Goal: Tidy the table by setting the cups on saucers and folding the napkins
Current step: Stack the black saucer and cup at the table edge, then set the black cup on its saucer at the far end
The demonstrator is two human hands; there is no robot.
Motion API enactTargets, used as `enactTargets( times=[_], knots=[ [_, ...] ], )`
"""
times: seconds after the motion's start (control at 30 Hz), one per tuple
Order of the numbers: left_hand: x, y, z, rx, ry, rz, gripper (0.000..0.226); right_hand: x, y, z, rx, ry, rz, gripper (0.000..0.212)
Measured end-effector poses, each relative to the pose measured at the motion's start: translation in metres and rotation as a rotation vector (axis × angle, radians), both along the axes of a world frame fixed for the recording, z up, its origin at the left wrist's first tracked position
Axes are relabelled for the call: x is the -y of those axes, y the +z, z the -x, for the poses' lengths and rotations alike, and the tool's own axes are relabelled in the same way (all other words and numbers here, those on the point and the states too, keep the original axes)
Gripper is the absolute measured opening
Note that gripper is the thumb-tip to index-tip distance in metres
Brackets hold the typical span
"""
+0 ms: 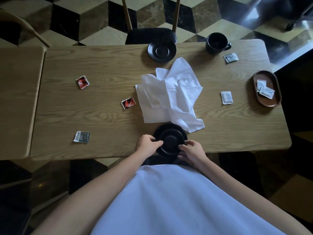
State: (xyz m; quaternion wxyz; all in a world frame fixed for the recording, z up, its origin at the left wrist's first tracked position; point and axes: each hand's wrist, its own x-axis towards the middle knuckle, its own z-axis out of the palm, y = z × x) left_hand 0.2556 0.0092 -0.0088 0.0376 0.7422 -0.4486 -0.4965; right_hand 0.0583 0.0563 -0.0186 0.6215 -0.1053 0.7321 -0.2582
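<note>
Black near cup (171, 141) on saucer (169, 152), seemingly inverted | hands (149, 144) (190, 150) grasp it | crumpled napkins (169, 94) touching behind

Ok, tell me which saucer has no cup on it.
The far saucer, by the chair, sits bare. The near saucer between both hands already carries a cup.
</note>
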Motion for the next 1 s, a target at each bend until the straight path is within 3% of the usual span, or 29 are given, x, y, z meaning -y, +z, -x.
enactTargets(
  times=[0.13, 0.43, 0.53, 0.67, 0.73, 0.87, 1.0],
  knots=[
    [-0.001, -0.001, -0.003, -0.031, 0.005, -0.014, 0.039, 0.000, 0.003, 0.001, 0.009, 0.026, 0.002, 0.041],
    [-0.004, 0.001, -0.006, -0.091, 0.002, 0.008, 0.033, 0.001, 0.004, 0.003, 0.029, 0.048, -0.004, 0.026],
    [-0.004, 0.001, -0.007, -0.092, -0.008, 0.008, 0.036, 0.001, 0.004, 0.002, 0.032, 0.027, -0.023, 0.032],
    [0.008, 0.015, -0.012, -0.164, -0.090, -0.179, 0.066, 0.002, 0.013, 0.003, 0.039, 0.044, -0.068, 0.045],
    [0.026, 0.024, -0.017, -0.113, -0.177, -0.210, 0.080, 0.005, 0.022, 0.007, 0.017, 0.104, -0.091, 0.050],
    [0.085, 0.050, -0.011, -0.026, -0.246, 0.017, 0.062, 0.032, 0.048, 0.037, -0.006, 0.194, -0.069, 0.045],
    [0.165, 0.077, 0.038, -0.213, -0.183, 0.103, 0.038, 0.095, 0.068, 0.077, -0.013, 0.093, 0.034, 0.037]
  ],
)
